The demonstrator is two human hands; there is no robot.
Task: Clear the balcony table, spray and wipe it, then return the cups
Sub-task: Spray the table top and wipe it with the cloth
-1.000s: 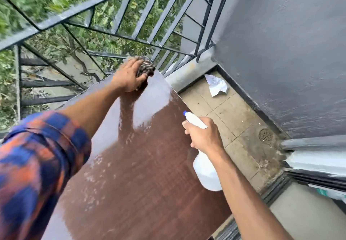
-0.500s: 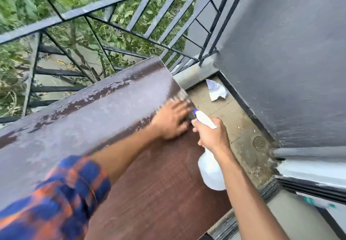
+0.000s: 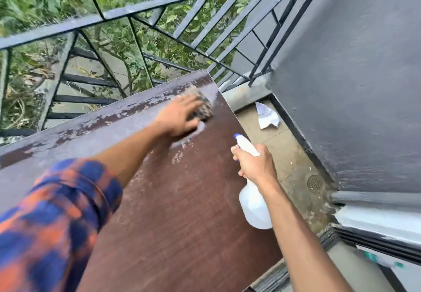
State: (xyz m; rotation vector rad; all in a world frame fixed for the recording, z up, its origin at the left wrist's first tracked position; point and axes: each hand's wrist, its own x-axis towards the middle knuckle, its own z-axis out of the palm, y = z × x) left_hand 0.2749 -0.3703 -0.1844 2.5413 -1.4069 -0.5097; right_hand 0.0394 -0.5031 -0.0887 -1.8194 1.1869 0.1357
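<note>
Brown table point(image 3: 182, 212): left grip point(image 3: 180, 118) flat on cloth point(image 3: 204, 109) at far corner; right grip point(image 3: 255, 164) curled round spray bottle point(image 3: 255, 207).

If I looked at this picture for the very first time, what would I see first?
Probably the big brown table in the middle, with whitish wet streaks along its far edge, where the left hand presses a cloth near the far corner. Next comes the white spray bottle gripped by the right hand at the table's right edge. Behind them runs the dark railing, with green leaves beyond.
</note>
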